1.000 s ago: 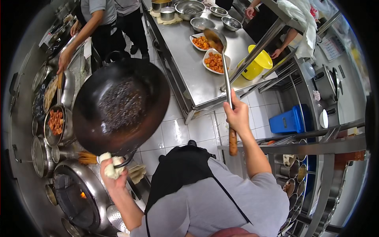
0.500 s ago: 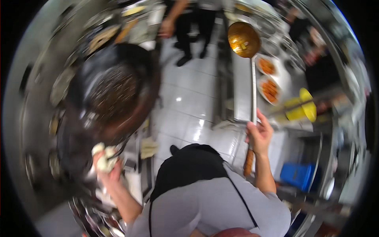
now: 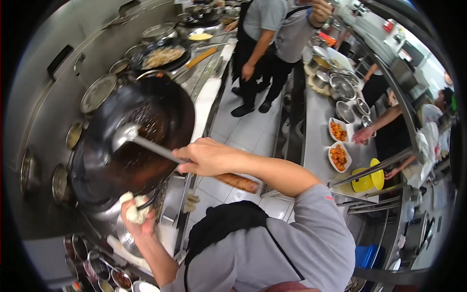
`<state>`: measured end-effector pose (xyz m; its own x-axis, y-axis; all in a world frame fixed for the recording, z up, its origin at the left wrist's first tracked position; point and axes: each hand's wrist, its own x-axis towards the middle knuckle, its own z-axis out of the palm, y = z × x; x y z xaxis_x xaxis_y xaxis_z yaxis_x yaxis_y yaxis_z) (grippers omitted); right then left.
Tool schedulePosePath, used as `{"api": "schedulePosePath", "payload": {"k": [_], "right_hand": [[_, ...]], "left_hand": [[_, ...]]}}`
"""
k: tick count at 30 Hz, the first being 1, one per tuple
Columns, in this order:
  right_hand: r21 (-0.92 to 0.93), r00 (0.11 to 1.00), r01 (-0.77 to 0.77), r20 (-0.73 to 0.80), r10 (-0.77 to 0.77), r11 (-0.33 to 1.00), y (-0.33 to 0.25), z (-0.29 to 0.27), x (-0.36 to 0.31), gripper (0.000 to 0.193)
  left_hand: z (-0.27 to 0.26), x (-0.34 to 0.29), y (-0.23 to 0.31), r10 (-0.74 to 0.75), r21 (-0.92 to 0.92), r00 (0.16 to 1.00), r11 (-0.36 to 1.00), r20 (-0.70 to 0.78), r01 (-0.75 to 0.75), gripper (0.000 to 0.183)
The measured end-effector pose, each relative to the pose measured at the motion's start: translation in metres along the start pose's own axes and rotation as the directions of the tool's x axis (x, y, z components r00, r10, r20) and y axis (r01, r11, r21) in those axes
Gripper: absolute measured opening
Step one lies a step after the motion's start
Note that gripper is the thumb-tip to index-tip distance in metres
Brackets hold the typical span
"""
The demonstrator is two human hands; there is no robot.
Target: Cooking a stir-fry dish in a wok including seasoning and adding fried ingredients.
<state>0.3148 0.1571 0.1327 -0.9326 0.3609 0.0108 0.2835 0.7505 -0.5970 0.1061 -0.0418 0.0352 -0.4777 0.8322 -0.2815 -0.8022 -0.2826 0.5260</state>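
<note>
A large black wok (image 3: 181, 109) sits tilted on the stove at the left, with a little dark liquid (image 3: 143, 138) glistening inside. My left hand (image 3: 144, 228) is closed around a bunched pale cloth (image 3: 135, 212), wrapped at the wok's dark handle. Reaching across to the left, my right hand (image 3: 206, 158) grips a long-handled metal ladle (image 3: 158, 150) with a brown wooden end. The ladle's bowl is inside the wok; whether it touches the wall or holds anything, I cannot tell.
Two dishes of orange food (image 3: 339, 156) stand on the steel counter (image 3: 316, 141) at right, near a yellow container (image 3: 361, 181) and metal bowls. A co-worker's hand (image 3: 363, 135) reaches beside them. Two people stand in the aisle (image 3: 228, 124). Another pan (image 3: 165, 56) sits farther along the stove.
My right hand has swung the ladle from over the right counter, where it held orange sauce, left into the wok. My left hand keeps its hold. More of the aisle and people shows.
</note>
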Motion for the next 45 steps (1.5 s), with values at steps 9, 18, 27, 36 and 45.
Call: {"api": "schedulePosePath", "payload": {"k": [9,18,27,36,45], "right_hand": [[0.375,0.360,0.510,-0.910,0.204,0.774,0.090,-0.262,-0.060,0.020],[0.582,0.462,0.406,-0.796,0.392,0.705,0.205,-0.384,-0.060,0.030],[0.604,0.866,0.353,-0.499,-0.006,0.715,0.207,-0.304,-0.024,0.024],[0.265,0.911,-0.046,0.406,-0.068,0.963,0.070,0.004,0.141,0.054],[0.656,0.983,-0.122,0.184,-0.002,0.745,0.043,0.072,0.184,0.036]], "left_hand": [[-0.033,0.015,0.026,0.157,-0.022,0.977,0.987,-0.144,-0.162,0.014],[-0.060,0.046,0.029,0.282,-0.072,0.947,0.953,-0.155,-0.295,0.015],[-0.074,0.056,0.000,0.343,-0.145,0.922,0.918,-0.181,-0.370,0.005],[-0.051,0.063,-0.010,0.326,-0.119,0.832,0.901,-0.449,-0.417,0.008],[-0.086,0.120,0.033,0.322,-0.097,0.807,0.902,-0.496,-0.420,0.011]]}}
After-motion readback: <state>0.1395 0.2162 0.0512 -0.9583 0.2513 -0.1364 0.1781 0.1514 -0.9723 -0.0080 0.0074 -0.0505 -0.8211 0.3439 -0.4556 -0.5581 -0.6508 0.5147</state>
